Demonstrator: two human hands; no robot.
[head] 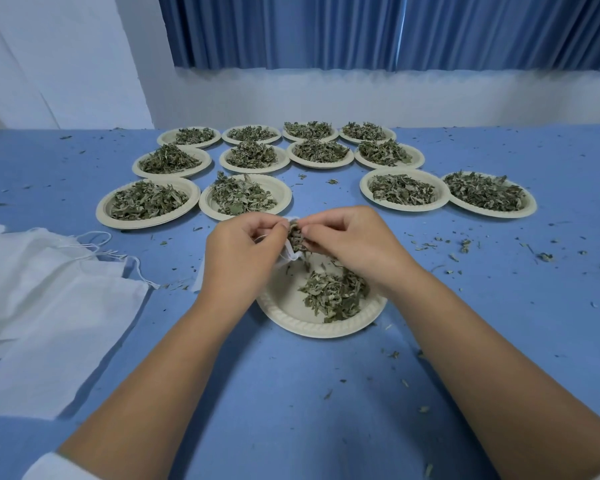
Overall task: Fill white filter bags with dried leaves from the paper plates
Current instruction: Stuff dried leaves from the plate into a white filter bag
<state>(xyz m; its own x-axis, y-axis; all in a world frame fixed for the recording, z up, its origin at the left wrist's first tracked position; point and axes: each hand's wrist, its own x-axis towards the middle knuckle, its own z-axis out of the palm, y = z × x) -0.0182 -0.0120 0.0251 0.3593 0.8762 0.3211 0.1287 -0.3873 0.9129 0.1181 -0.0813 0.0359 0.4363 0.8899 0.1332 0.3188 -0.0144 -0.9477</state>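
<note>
While L hand (243, 251) pinches the mouth of a white filter bag (289, 253) just above the near plate (312, 329), R hand (347, 240) pinches a clump of dried leaves (296, 237) at that opening. Step: mid-fill, prob. Bag body mostly hidden behind L hand. Next move needs clump pushed in w/o spilling, then another pinch from plate pile (336, 296).

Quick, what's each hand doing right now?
Left hand: closed, gripping the mouth of a white filter bag.
Right hand: closed, pinching a clump of dried leaves at the bag's mouth.
</note>
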